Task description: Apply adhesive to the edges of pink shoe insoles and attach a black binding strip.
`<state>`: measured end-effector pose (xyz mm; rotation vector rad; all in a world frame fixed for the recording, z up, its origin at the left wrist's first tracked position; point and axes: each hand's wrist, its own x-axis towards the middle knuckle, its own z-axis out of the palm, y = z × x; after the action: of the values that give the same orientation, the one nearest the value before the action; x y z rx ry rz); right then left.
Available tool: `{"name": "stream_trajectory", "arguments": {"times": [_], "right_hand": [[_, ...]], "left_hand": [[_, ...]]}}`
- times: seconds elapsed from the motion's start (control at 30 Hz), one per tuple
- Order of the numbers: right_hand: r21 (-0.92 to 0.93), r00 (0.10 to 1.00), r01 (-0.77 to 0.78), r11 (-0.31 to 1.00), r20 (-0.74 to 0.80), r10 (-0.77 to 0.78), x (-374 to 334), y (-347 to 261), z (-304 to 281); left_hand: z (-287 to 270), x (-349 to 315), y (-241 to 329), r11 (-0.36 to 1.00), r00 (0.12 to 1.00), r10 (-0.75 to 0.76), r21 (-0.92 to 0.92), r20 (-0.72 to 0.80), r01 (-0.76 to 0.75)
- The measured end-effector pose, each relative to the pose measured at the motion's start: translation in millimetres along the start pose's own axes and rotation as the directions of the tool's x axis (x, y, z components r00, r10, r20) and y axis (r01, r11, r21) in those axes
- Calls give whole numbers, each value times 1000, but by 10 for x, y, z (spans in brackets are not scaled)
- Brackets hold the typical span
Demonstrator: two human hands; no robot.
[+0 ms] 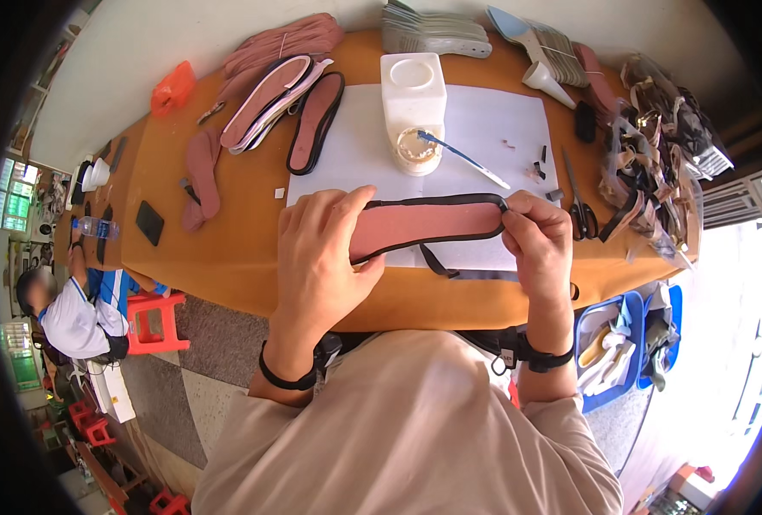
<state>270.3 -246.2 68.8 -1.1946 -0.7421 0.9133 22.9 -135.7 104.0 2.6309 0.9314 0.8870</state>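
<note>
A pink insole point(428, 227) with a black strip around its edge lies level between my hands, above the white paper point(355, 120). My left hand point(317, 249) is closed around its left end, thumb below and fingers above. At the other end, my right hand point(538, 245) pinches the insole's tip and black edging. Beneath the insole shows a loose black strip point(437, 260); whether it joins the edging I cannot tell. Beyond my hands stands a white container point(414, 99) with an open pot of pale paste point(417, 163), a blue-and-white brush point(467, 160) resting across the pot.
Edged insoles point(317, 124) and pink stacks point(282, 43) lie back left. Scissors point(580, 202) and a bag of straps point(651, 163) are at the right. Blue bins point(608, 390) stand below the table's right edge. A person point(81, 313) sits far left near a red stool point(156, 324).
</note>
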Motion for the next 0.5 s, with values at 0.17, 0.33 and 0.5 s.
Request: {"name": "stream_trajectory", "arguments": {"times": [0.17,0.33,0.5], "right_hand": [[-14,998,65,998,19,-65,-5,41,-2],[-165,995,97,982,8,-97,-17,39,24],[-191,994,99,977,53,-91,-4,50,25]], "left_hand": [[-58,7,-22,1000,999,12,-27,50,-10],[-69,20,-18,999,998,26,-20,55,-25],[-93,10,4,1000,997,17,4,71,-17]]}}
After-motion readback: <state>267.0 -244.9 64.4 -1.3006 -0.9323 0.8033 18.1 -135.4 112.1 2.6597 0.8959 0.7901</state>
